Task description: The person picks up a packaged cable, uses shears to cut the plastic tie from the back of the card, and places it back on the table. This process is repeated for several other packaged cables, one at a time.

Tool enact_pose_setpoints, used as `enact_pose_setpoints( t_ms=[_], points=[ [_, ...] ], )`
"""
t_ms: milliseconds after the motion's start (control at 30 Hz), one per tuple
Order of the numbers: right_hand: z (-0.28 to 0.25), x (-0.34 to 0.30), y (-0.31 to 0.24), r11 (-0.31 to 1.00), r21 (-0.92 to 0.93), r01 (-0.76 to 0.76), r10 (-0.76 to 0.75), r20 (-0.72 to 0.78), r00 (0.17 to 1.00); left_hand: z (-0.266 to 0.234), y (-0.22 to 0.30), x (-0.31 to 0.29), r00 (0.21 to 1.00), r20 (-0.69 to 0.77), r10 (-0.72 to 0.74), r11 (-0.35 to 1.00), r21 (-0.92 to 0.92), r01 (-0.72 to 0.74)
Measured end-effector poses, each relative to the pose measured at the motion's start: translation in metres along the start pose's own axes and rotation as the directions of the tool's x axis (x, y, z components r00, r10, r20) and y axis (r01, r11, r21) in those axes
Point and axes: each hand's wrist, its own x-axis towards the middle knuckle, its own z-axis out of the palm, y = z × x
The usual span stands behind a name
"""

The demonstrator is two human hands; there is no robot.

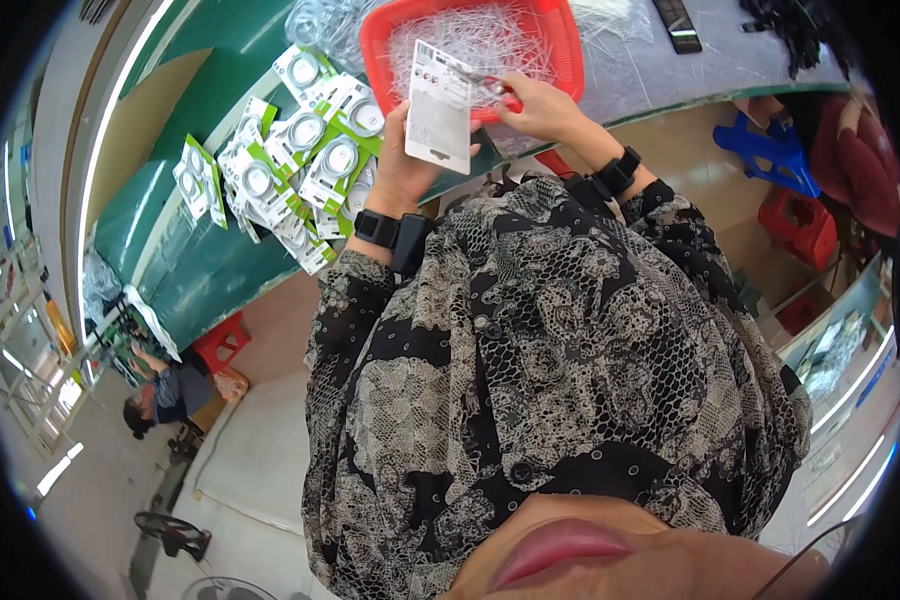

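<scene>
My left hand (403, 165) grips the lower left side of a flat white packaging card (438, 125), held tilted over the near edge of the table. The card's printed back faces up, and its hang hole is at the near end. In my right hand (542, 108) is a small red-handled tool (513, 103) that looks like scissors or cutters. Its tip lies at the card's right edge, partly hidden by my fingers. Just beyond both hands sits a red plastic basket (374, 55) full of thin clear plastic strips.
Left of my hands lies a heap of white and green carded packs (300, 135) with coiled white cables. Clear plastic packaging (325, 30) is behind them. A phone (678, 25) and black cables (795, 30) lie at far right. Blue (765, 155) and red stools (795, 225) stand on the floor.
</scene>
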Motion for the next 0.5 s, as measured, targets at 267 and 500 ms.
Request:
enact_pose_setpoints(
  t_ms=[267, 500],
  points=[
    [-0.004, 0.028, 0.047, 0.977, 0.048, -0.21, 0.19, 0.265, 0.946, -0.103, -0.018, -0.194, 0.688, -0.48, 0.544, 0.719, 0.689, -0.088],
    [0.004, 0.06, 0.042, 0.997, 0.045, -0.068, 0.056, 0.226, 0.972, -0.213, -0.136, -0.308, 0.258, -0.642, 0.722, 0.572, 0.764, 0.3]
  ],
)
